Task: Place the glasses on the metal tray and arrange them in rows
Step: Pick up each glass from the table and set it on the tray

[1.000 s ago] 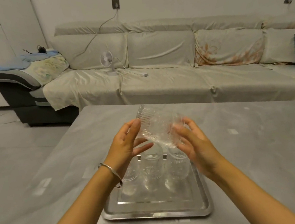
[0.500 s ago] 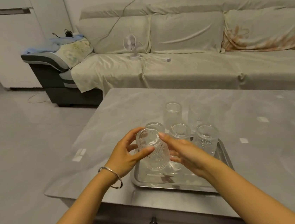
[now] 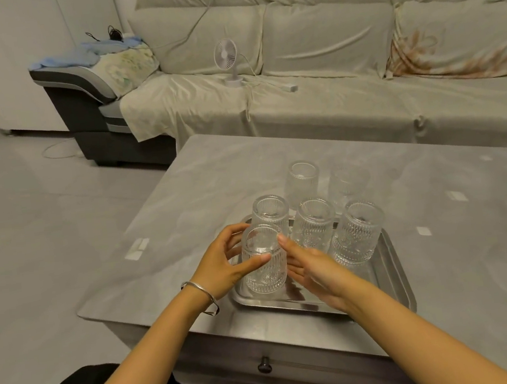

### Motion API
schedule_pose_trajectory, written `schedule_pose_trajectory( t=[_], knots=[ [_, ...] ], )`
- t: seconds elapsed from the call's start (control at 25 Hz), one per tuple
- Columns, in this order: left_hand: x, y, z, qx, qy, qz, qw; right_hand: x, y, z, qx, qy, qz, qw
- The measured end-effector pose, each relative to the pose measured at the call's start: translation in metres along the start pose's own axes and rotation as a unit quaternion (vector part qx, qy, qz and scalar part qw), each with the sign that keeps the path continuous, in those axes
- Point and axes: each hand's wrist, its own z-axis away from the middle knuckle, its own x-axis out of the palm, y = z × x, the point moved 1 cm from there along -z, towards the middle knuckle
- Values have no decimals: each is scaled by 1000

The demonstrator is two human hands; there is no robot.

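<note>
Three ribbed glasses (image 3: 313, 221) are standing in the far row of the metal tray (image 3: 394, 270), and a fourth glass (image 3: 264, 260) is sitting at its near left corner (opening a second row, I judge). Two loose glasses (image 3: 303, 180) are waiting on the table (image 3: 212, 171) just beyond. The left hand (image 3: 219, 265) is grasping the fourth glass, while the right hand (image 3: 314, 267) is pressing straight fingers against its other side.

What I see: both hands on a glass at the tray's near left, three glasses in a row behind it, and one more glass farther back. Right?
Not quite: the head view shows two glasses farther back, not one. The rest holds: left hand and right hand on a glass at the near left of the tray, three glasses in a row behind it.
</note>
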Motion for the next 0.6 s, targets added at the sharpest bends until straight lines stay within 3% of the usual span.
schedule_pose_trajectory(
  t=[0.6],
  knots=[
    [6,-11,-2,-8,-3,2,1000,-6,14,-4,8,14,8,1000]
  ],
)
